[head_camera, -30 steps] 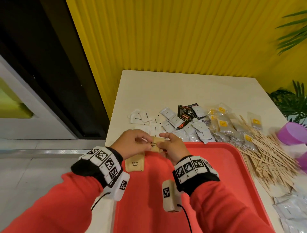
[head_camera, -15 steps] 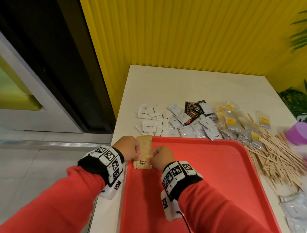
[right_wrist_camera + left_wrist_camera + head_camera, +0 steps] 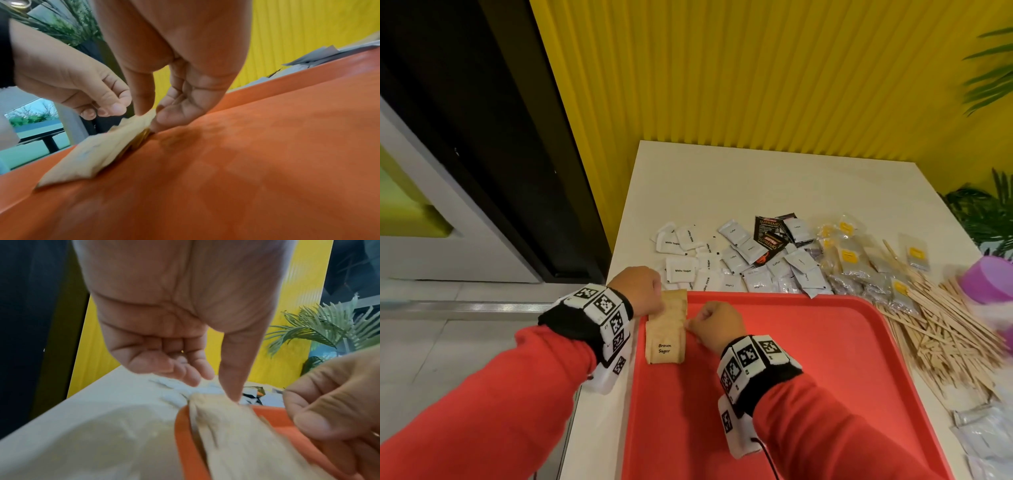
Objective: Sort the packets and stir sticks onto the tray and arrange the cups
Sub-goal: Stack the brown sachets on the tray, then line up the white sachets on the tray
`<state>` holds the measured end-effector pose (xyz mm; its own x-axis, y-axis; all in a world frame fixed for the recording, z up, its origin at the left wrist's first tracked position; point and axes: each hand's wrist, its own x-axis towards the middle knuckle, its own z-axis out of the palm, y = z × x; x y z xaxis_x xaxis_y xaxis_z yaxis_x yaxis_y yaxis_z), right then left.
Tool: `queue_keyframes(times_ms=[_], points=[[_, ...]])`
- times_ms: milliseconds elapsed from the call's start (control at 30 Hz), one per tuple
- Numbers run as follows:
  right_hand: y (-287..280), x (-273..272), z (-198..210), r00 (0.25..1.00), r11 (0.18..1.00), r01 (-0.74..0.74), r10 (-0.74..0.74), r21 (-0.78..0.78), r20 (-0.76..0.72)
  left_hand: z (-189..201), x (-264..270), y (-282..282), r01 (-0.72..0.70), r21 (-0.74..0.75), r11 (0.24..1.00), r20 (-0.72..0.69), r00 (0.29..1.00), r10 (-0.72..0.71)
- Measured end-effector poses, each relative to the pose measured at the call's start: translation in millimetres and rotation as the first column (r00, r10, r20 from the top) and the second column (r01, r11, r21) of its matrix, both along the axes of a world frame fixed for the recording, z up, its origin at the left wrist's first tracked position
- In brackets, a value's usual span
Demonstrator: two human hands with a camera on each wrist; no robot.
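A stack of tan brown sugar packets point(image 3: 666, 330) lies in the far left corner of the red tray point(image 3: 808, 377). My right hand point(image 3: 714, 327) pinches the stack's right edge between thumb and fingers point(image 3: 170, 116), low against the tray point(image 3: 267, 146). My left hand point(image 3: 640, 291) is at the stack's far left end. Its thumb tip touches the packets point(image 3: 226, 426) while its other fingers point(image 3: 185, 369) hang loosely curled, clear of them. The right hand point(image 3: 329, 402) shows beside it.
Beyond the tray lie white sugar packets point(image 3: 681, 270), coffee sachets point(image 3: 774, 267), black Supremo packets point(image 3: 768, 236) and yellow-labelled bags point(image 3: 849, 257). A heap of wooden stir sticks point(image 3: 935, 329) and a purple cup point(image 3: 989, 281) are right of the tray, with clear sachets point(image 3: 983, 431) nearer.
Both hands brought the brown sugar packets down from above the tray's far edge onto the packet lying in its left corner. The left fingers have come off the stack.
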<state>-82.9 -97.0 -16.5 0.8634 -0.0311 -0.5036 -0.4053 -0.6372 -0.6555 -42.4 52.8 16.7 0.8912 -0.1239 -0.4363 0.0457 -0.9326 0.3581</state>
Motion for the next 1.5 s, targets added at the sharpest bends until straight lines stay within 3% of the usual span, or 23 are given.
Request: queue_keyframes(times_ms=[100, 167, 333, 533, 667, 800, 900, 1067, 1367, 1500], points=[[-8.1, 11.6, 5.2, 0.994, 0.995, 0.087, -0.089, 0.045, 0.057, 3.2, 24.8, -5.3, -0.126, -0.047, 0.991, 0.082, 0.988, 0.129], [-11.8, 17.7, 6.0, 0.992, 0.993, 0.099, -0.103, 0.064, 0.076, -2.1, 41.9, -10.1, -0.159, -0.010, 0.987, 0.049, 0.986, 0.159], [-22.2, 31.0, 6.2, 0.987, 0.988, 0.103, -0.116, 0.113, 0.114, -13.6, 68.4, -19.1, -0.097, 0.211, 0.973, -0.105, 0.987, 0.122], [-30.4, 41.3, 5.7, 0.986, 0.982, 0.109, -0.126, 0.153, 0.105, -15.7, 75.6, -26.3, -0.015, 0.209, 0.978, -0.165, 0.985, 0.050], [-31.2, 49.7, 7.5, 0.985, 0.973, 0.111, -0.135, 0.204, 0.106, -7.7, 75.6, -22.1, 0.006, 0.102, 0.995, -0.115, 0.993, 0.006], [-31.4, 62.7, 12.8, 0.969, 0.946, 0.165, -0.209, 0.278, 0.135, 1.0, 74.6, -15.9, 0.027, -0.139, 0.990, 0.037, 0.999, -0.022], [-29.2, 68.5, 22.5, 0.978, 0.911, 0.143, -0.189, 0.387, 0.083, 11.6, 70.7, -15.9, 0.043, -0.367, 0.929, 0.116, 0.993, 0.000], [-32.1, 68.8, 36.4, 0.994, 0.824, 0.082, -0.108, 0.560, 0.014, 26.8, 66.1, -20.4, -0.025, -0.632, 0.774, 0.019, 0.999, 0.048], [-53.6, 61.3, 30.6, 0.913, 0.737, 0.294, -0.405, 0.608, 0.049, 19.3, 59.0, -28.7, -0.208, -0.713, 0.670, -0.081, 0.973, 0.217], [-71.7, 51.4, 35.1, 0.835, 0.592, 0.416, -0.549, 0.690, -0.033, 16.0, 51.4, -34.1, -0.223, -0.718, 0.659, -0.081, 0.968, 0.239]])
